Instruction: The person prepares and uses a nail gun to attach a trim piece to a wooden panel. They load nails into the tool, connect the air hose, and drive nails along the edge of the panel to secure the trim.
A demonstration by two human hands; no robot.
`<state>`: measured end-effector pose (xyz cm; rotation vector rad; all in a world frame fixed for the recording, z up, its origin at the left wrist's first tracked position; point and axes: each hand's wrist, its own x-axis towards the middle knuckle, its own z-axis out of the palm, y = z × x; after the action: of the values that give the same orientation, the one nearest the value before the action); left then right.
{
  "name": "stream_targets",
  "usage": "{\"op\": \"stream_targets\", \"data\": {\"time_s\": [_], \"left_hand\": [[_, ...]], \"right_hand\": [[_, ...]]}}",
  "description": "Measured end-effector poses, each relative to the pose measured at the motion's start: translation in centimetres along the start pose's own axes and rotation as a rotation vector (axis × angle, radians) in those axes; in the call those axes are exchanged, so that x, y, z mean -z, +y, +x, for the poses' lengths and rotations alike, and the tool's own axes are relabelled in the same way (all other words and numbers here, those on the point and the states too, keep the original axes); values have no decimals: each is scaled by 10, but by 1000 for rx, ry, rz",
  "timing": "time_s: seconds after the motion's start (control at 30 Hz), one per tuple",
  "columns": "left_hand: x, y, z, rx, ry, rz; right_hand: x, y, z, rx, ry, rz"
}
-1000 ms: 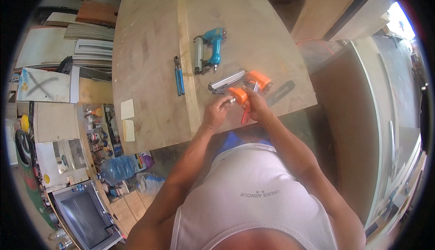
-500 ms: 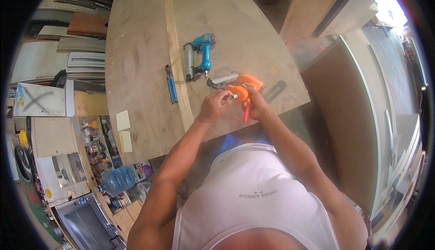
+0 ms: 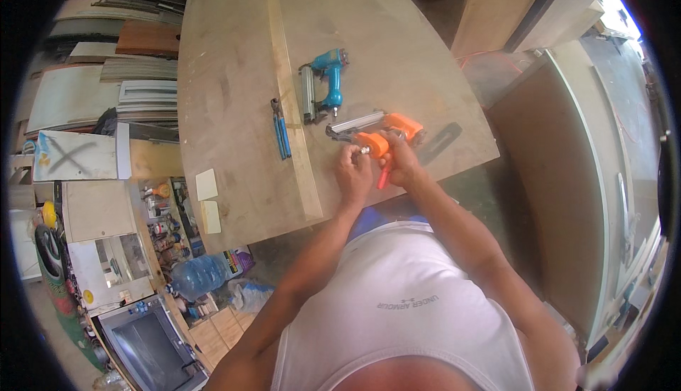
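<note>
My right hand [image 3: 403,160] is wrapped around an orange nail gun [image 3: 370,143], tilted over the near part of the wooden tabletop. A red, stick-like piece [image 3: 384,178] juts out beneath the same hand; its kind is unclear. My left hand [image 3: 352,171] has its fingertips pinched at a small metal fitting [image 3: 365,151] on the end of the gun's orange grip. Beyond the hands a teal nail gun [image 3: 330,82] lies on its side. To its left rest cutting pliers [image 3: 281,129] with blue handles.
The tabletop [image 3: 227,79] bears a pale lengthwise strip and two small cream pieces [image 3: 206,185] at its left edge. Boards [image 3: 142,68] are stacked at the left. A blue water jug [image 3: 198,277] stands below. Large panels [image 3: 546,178] lean at the right.
My left hand has shifted right and turned, its wrist now below the metal fitting. The right hand keeps its grip on the orange nail gun. The view has shifted slightly.
</note>
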<state>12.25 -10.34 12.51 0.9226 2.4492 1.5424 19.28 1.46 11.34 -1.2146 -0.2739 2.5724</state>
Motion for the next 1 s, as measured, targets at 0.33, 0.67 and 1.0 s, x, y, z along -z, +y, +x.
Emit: {"op": "stream_targets", "data": {"time_s": [0.33,0.67,1.0], "left_hand": [[19,-27,-39,428,-174,-400],[56,-8,-72,782,-426,-710],[34,-28,-41,-60,-137,161]], "right_hand": [[2,12,-10,32,9,-176],[21,6,11,50,-57,-213],[34,20,15,186,-4,-337]]}}
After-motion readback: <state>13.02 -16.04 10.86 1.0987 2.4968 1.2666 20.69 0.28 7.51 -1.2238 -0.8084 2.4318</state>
